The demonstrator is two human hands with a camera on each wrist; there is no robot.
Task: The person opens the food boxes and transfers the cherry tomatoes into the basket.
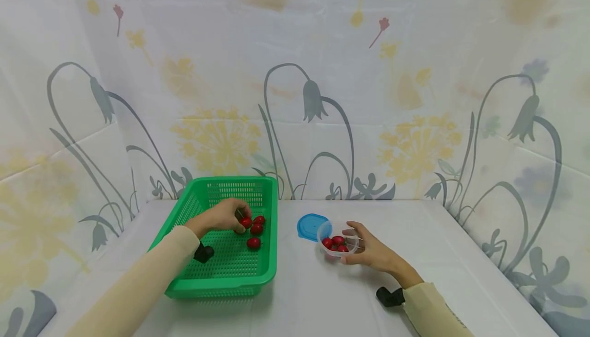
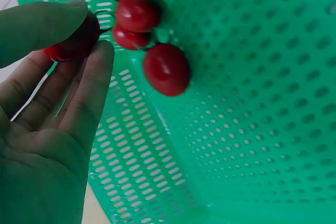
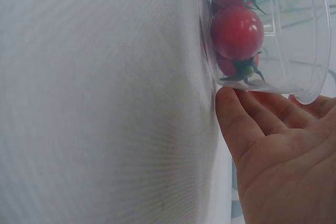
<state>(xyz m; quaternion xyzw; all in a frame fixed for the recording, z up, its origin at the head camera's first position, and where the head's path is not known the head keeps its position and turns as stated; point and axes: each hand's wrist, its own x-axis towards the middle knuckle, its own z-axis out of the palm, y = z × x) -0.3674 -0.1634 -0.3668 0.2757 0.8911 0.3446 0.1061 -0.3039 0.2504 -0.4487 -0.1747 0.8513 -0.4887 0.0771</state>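
My left hand (image 1: 225, 215) is inside the green plastic basket (image 1: 221, 289), and in the left wrist view its thumb and fingers pinch a red cherry tomato (image 2: 80, 39). Several more cherry tomatoes (image 2: 166, 70) with green stems lie just beyond the fingertips on the basket floor. To the right, my right hand (image 1: 371, 250) grips the side of a round clear plastic tub (image 1: 354, 245), thumb on the near side and fingers on the far side. Several cherry tomatoes (image 3: 237, 32) sit in the tub, which stands on the white tabletop.
A blue lid (image 1: 310, 225) lies flat on the white table (image 1: 304, 291), left of the tub and partly behind it. The basket has high perforated walls. Behind the table hangs a pale cloth (image 1: 295, 40) printed with flowers.
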